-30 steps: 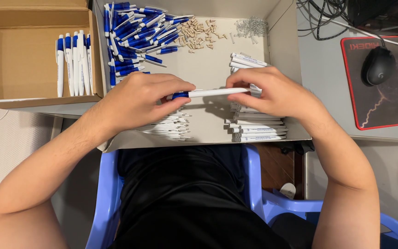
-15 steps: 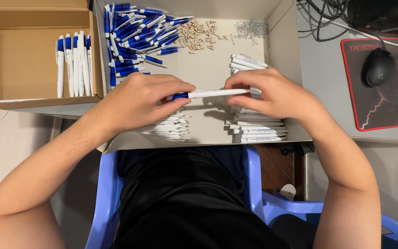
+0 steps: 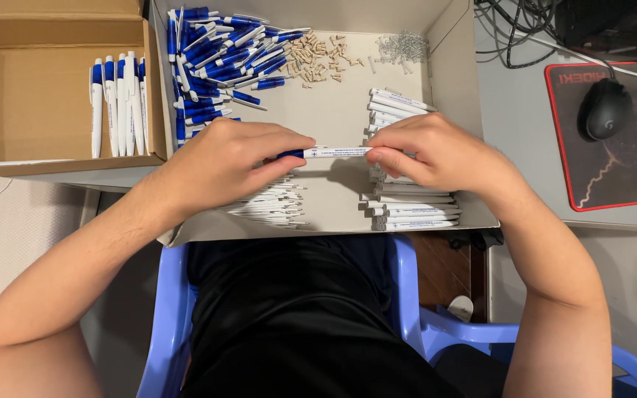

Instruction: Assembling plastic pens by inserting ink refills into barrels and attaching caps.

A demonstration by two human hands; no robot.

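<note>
A grey desk (image 3: 525, 140) carries a red-edged mouse mat (image 3: 628, 169), with a blue plastic chair (image 3: 407, 295) below.

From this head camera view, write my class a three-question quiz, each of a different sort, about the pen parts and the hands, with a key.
1. True or false: the left hand and right hand hold one pen between them.
2. Which lies in the side box?
A. a row of finished pens
B. springs
C. a mouse
3. Fill in: the white barrels are stacked below the ___ hand.

Key: 1 true; 2 A; 3 right.
</note>
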